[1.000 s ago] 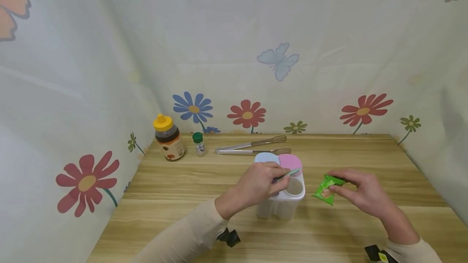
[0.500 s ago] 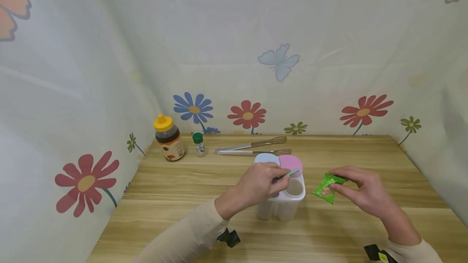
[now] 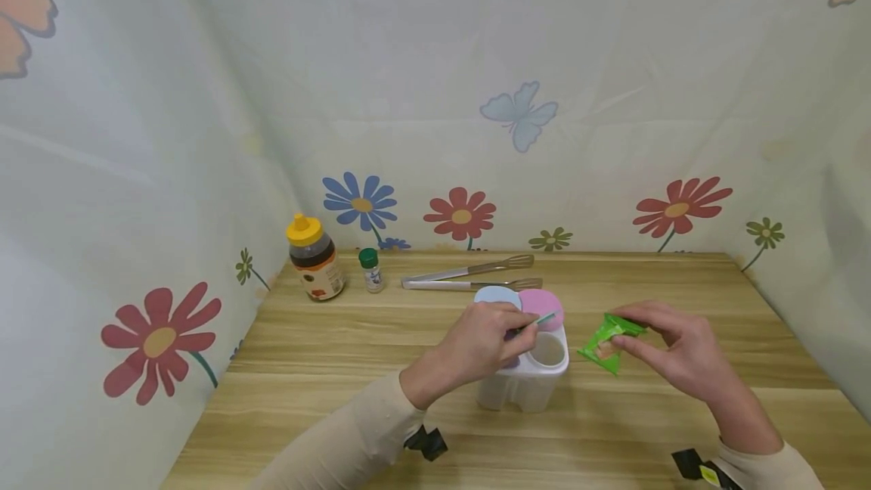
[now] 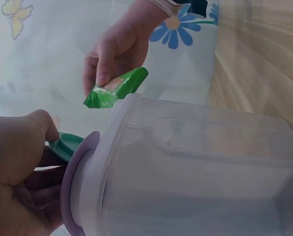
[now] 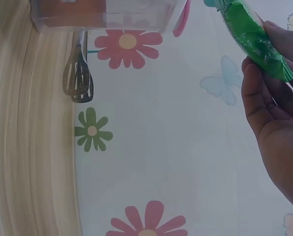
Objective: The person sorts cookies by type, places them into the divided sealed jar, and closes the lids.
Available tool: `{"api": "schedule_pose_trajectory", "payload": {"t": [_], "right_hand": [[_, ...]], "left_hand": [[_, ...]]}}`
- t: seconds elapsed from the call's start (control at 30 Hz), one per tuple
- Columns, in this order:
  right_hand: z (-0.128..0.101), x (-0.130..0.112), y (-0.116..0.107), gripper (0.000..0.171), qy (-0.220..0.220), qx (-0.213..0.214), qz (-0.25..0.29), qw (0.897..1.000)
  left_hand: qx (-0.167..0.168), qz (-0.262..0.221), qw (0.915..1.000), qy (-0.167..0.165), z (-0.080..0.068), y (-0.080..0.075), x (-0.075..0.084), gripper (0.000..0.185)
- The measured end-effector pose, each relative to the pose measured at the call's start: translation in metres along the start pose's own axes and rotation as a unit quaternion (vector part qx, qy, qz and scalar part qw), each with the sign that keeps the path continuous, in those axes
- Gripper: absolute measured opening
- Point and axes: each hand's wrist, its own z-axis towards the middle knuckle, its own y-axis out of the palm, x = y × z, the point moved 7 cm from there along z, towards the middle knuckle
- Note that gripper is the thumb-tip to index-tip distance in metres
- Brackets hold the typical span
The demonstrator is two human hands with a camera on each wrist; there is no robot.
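Observation:
A clear plastic storage container (image 3: 527, 388) with a white top and several round openings stands on the table. A blue lid (image 3: 497, 294) and a pink lid (image 3: 543, 301) cover the back openings; a purple lid (image 4: 66, 191) is at the front left, mostly under my left hand in the head view. The front right opening (image 3: 547, 351) is uncovered. My left hand (image 3: 479, 335) pinches a green lid (image 4: 67, 145) tilted above the container. To the right, my right hand (image 3: 687, 346) pinches a small green snack packet (image 3: 604, 345) between thumb and fingers, beside the container in the air.
Behind the container lie metal tongs (image 3: 469, 278) with brown slotted ends. Further left stand a small green-capped shaker (image 3: 371, 272) and a dark jar (image 3: 317, 259) with a yellow lid. A flower-printed curtain (image 3: 585, 203) borders the wooden table (image 3: 327, 369).
My right hand has lifted slightly, and the green packet has shifted a little up and left, its angle altered. The left hand and green lid stay nearly where they were.

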Motion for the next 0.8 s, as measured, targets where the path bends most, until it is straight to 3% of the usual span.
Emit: {"api": "schedule_pose_trajectory", "payload": {"t": [0.17, 0.47, 0.8], "right_hand": [[0.003, -0.003, 0.001, 0.048, 0.0, 0.011, 0.03, 0.999], [0.012, -0.008, 0.009, 0.052, -0.057, 0.043, 0.083, 0.994], [0.022, -0.021, 0.018, 0.05, -0.07, 0.045, 0.117, 0.99]], "left_hand": [[0.001, -0.005, 1.0, -0.004, 0.001, 0.0, -0.001, 0.023], [0.015, -0.008, 0.9999, 0.003, 0.002, -0.001, -0.001, 0.022], [0.0, -0.015, 0.9998, -0.01, 0.002, -0.001, -0.001, 0.024]]}}
